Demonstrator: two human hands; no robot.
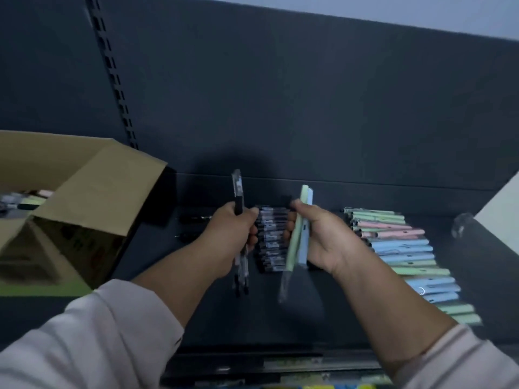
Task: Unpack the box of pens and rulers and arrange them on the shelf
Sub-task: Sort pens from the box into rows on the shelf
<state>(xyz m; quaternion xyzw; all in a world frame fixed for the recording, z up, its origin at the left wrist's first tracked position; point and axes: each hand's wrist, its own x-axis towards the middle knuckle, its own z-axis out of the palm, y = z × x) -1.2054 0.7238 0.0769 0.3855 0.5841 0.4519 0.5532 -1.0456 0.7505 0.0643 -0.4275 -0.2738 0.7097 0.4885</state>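
Dark grey metal shelf [323,318] across most of view: flat deck, tall back panel, slotted upright at far L.

Open brown cardboard box [95,192] standing on deck at L, flaps up, one flap folded out toward centre. Inside, at far L edge of view, blurred jumble of pens [19,202], dark and pale; count and type impossible to tell.

Row of pastel pens [407,256] laid side by side on deck at R, each crosswise and touching its neighbour, running from near back panel toward front edge: green at back, then pink, blue, green, blue, green at front.

Shorter row of black-and-clear pens [271,240] at centre of deck, same crosswise lay, packed tight, partly hidden btwn both hands. Well apart from box, near pastel row but not touching it.

L hand [233,237] above deck just L of black row, fingers curled round small bunch of black-and-clear pens [238,189], held roughly upright, ends sticking out above and below fist.

R hand [325,240] just R of black row, thumb and fingers gripping pale green pen [296,237] and pale blue pen [304,248] together, slightly tilted.

Two loose dark pens [195,219] flat on deck btwn box and L hand.

Blurred clear object [462,224] at R end of deck; no telling what.
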